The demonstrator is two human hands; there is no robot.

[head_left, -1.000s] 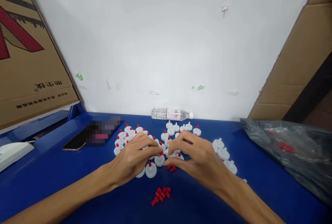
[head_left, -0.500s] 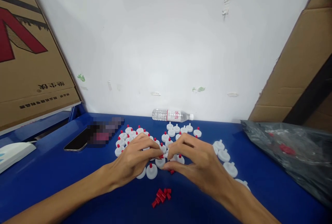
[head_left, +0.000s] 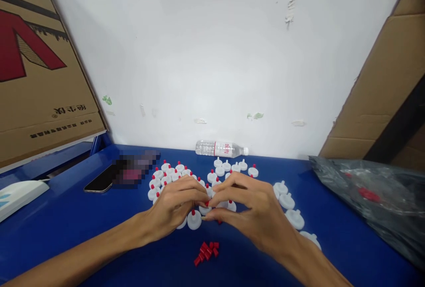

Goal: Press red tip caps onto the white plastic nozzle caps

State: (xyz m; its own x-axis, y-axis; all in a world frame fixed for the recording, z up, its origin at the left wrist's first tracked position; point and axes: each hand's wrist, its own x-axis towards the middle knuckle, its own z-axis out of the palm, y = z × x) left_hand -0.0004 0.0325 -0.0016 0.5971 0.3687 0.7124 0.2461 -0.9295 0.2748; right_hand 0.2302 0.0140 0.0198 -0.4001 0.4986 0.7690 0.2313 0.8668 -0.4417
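Note:
My left hand (head_left: 181,200) and my right hand (head_left: 245,200) meet fingertip to fingertip over the blue table. Between them shows a small red cap (head_left: 207,203), pinched by my left fingers. My right thumb and fingers are closed on a white round piece with a thin stem, mostly covered by the hand. White discs with red-capped stems stand around and behind both hands, one (head_left: 194,220) just below the left fingers. In front lies a small pile of loose red caps (head_left: 207,251). Uncapped white discs (head_left: 295,219) line the table to the right of my right hand.
A clear plastic bottle (head_left: 221,149) lies against the white wall. At left are a phone (head_left: 102,180), a white device (head_left: 21,198) and a cardboard box (head_left: 53,92). A dark plastic bag (head_left: 358,216) with red pieces lies at right, near more cardboard (head_left: 372,87).
My right fingertips have moved slightly left, closer against the left ones. The white stem seen between the hands is now hidden, with the red cap still showing there.

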